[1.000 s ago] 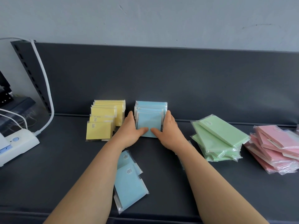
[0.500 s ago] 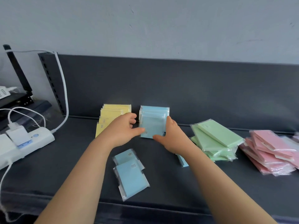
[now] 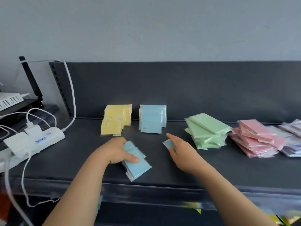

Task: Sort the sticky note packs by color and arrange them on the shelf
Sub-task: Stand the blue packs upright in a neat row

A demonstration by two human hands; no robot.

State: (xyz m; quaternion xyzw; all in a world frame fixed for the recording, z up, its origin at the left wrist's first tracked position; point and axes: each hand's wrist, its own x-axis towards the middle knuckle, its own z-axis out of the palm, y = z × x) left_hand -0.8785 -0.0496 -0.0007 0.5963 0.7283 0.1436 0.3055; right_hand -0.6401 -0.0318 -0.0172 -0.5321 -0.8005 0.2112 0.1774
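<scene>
On the dark shelf (image 3: pixel 211 168), a row of yellow packs (image 3: pixel 114 123) and a row of blue packs (image 3: pixel 152 122) stand against the back panel. Near the front edge lie two loose blue packs (image 3: pixel 138 167), overlapping. My left hand (image 3: pixel 116 151) grips their far end, thumb laid on top. My right hand (image 3: pixel 180 148) reaches over a single small blue pack (image 3: pixel 167 143), which shows between its straight forefinger and thumb; most of that pack is hidden under the hand.
A loose pile of green packs (image 3: pixel 207 130) lies right of my right hand, then a pink pile (image 3: pixel 254 139) and a purple pile (image 3: pixel 291 142) at the far right. A white power strip (image 3: pixel 34 141) with plugs and cables sits at the left.
Both hands have left the standing blue row and drawn back toward me. The left now holds the loose blue packs; the right has come down over the single blue pack.
</scene>
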